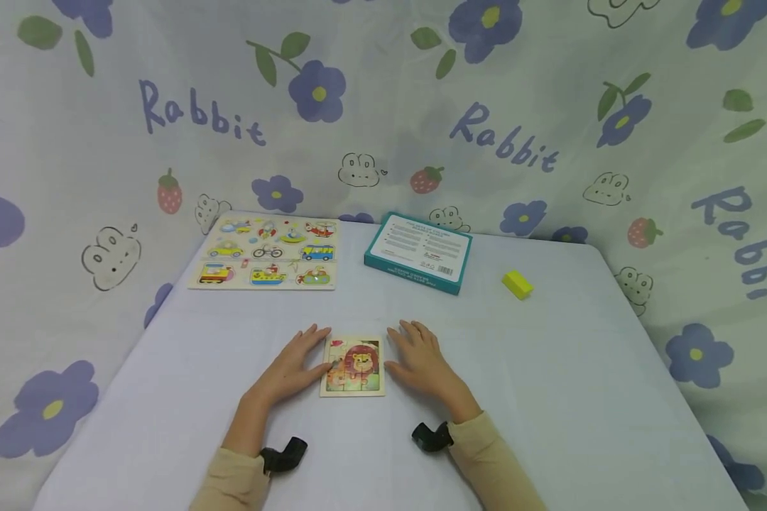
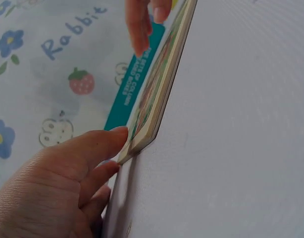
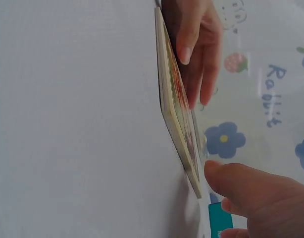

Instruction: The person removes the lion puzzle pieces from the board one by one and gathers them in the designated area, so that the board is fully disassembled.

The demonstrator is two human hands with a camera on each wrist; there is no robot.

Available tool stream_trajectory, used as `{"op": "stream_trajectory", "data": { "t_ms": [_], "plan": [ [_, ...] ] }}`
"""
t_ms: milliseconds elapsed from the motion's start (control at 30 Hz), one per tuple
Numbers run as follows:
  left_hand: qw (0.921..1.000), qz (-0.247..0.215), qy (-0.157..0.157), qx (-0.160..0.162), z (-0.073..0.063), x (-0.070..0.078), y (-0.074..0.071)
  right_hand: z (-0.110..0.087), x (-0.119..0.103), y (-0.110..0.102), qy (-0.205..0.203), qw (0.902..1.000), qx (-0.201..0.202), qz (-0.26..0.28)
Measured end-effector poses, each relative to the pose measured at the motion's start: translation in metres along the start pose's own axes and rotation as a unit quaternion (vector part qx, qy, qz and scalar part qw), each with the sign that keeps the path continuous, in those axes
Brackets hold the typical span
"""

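Observation:
A small square wooden jigsaw puzzle [image 1: 361, 367] with a lion picture lies flat on the white table, between the two hands. At its left side is my left hand [image 1: 287, 370], fingers extended and spread, thumb tip over the puzzle's left edge. The left wrist view shows that thumb [image 2: 105, 142] at the corner of the board. My right hand [image 1: 425, 363] rests by the right edge with its fingers relaxed and spread. In the right wrist view the right thumb [image 3: 231, 174] appears just apart from the board. Neither hand is curled round the puzzle.
At the back left lies a wooden vehicle puzzle board [image 1: 268, 254]. A teal and white box [image 1: 418, 250] lies at the back centre, and a yellow block [image 1: 518, 284] sits to its right. A patterned cloth [image 1: 371, 106] hangs behind the table.

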State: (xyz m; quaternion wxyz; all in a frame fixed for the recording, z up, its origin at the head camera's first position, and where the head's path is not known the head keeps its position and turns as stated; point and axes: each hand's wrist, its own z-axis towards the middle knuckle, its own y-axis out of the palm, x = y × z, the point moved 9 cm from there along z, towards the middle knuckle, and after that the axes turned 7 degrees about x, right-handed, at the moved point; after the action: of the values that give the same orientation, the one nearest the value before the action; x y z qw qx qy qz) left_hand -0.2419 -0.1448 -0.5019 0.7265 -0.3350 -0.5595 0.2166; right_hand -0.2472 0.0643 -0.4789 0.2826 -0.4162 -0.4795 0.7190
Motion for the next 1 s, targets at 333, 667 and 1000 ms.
{"op": "stream_trajectory", "data": {
  "t_ms": [333,667,1000],
  "plan": [
    [0.9996,-0.025,0.006,0.013,-0.001,0.001,-0.002,0.002,-0.013,0.019,-0.024,0.9995,-0.016,0.012],
    [0.9992,-0.034,0.007,0.019,0.0,0.0,0.0,-0.003,-0.019,0.019,-0.06,0.9942,0.079,0.041],
    [0.9982,-0.015,0.051,0.028,0.0,0.006,0.0,0.002,-0.015,0.021,-0.021,0.9923,0.1,0.07]
  ]
}}
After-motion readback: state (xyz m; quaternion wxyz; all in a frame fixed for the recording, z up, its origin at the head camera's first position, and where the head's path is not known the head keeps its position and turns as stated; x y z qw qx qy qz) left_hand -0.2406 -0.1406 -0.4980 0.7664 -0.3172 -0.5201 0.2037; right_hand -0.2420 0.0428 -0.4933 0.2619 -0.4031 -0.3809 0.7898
